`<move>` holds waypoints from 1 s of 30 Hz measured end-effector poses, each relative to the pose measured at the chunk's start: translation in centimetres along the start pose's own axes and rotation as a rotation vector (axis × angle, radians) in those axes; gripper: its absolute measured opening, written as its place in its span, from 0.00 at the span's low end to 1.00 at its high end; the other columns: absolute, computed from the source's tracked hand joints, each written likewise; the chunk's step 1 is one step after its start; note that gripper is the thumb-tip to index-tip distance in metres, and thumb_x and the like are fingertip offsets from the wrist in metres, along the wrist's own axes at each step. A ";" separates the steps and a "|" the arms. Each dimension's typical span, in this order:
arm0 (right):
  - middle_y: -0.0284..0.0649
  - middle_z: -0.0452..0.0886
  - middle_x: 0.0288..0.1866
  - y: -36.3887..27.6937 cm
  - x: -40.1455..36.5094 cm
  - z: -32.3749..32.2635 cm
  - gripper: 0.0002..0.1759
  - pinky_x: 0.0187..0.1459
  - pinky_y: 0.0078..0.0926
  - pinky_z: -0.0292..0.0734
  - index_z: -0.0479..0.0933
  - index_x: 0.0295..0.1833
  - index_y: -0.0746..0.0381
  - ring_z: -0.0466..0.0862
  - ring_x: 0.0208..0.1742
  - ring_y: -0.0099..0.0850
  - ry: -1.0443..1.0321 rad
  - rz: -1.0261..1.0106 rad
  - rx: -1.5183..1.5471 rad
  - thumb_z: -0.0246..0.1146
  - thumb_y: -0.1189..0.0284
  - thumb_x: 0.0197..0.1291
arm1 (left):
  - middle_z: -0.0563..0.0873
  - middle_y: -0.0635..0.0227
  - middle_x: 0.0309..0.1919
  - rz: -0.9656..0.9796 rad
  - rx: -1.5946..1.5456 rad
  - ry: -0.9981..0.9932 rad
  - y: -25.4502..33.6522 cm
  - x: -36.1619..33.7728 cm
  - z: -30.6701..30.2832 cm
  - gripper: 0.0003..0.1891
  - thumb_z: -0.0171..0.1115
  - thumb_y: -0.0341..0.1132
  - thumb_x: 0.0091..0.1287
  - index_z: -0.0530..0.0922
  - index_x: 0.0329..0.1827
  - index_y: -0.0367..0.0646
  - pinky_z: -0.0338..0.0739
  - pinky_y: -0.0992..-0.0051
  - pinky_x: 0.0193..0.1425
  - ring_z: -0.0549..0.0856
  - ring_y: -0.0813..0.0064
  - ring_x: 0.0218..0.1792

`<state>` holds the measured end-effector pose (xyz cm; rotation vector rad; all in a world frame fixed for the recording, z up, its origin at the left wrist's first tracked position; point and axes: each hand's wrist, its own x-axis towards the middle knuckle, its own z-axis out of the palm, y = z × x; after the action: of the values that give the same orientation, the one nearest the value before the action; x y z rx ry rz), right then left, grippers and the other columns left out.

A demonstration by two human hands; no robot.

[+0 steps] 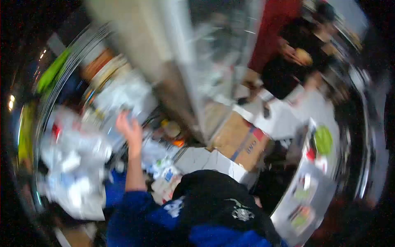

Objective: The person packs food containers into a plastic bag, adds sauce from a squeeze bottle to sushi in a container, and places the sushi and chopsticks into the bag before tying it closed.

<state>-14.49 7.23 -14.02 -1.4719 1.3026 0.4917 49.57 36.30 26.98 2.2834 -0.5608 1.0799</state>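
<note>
My left hand [131, 128] is stretched forward, its fingers blurred but looking spread, with nothing visible in them. It overlaps a pale, clear plastic bag [123, 96] in this view. A big heap of whitish plastic bags [74, 160] lies to the left of my forearm. Small packets and wrappers [164, 173] are strewn just right of the forearm. My right hand is out of sight behind my dark apron [218, 201].
Ahead stands a pale upright post [144, 49]. Right of it sit a cardboard box [238, 140] and white boxes [205, 160]. A grey counter with green-marked packs [302, 185] runs along the right. Farther back, a person in black [288, 61] holds a round, yellowish thing.
</note>
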 end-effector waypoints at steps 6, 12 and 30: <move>0.51 0.85 0.43 -11.7 -8.4 -2.8 0.23 0.47 0.43 0.77 0.79 0.47 0.66 0.84 0.44 0.46 0.417 -0.273 0.103 0.51 0.56 0.68 | 0.74 0.52 0.52 0.174 -0.611 -0.339 10.1 -12.4 6.5 0.14 0.58 0.32 0.69 0.72 0.53 0.33 0.68 0.60 0.60 0.73 0.53 0.53; 0.47 0.86 0.46 -9.8 -14.0 -3.3 0.22 0.48 0.38 0.81 0.79 0.57 0.60 0.86 0.44 0.39 0.530 -0.066 0.296 0.56 0.57 0.66 | 0.80 0.53 0.44 0.401 -0.879 -0.990 18.7 -22.4 10.2 0.11 0.56 0.25 0.62 0.78 0.48 0.38 0.72 0.59 0.54 0.79 0.51 0.47; 0.56 0.83 0.30 3.7 -9.6 -28.3 0.20 0.39 0.38 0.78 0.80 0.44 0.74 0.85 0.35 0.40 0.865 -0.517 -0.022 0.58 0.63 0.68 | 0.87 0.46 0.42 -0.352 0.300 -1.437 -1.6 -45.9 -3.4 0.18 0.52 0.42 0.68 0.85 0.40 0.36 0.78 0.51 0.48 0.86 0.46 0.43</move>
<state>-30.01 -12.69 2.46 -2.0513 1.4523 -0.5366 21.44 45.80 -8.22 2.9637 -0.4362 -0.8626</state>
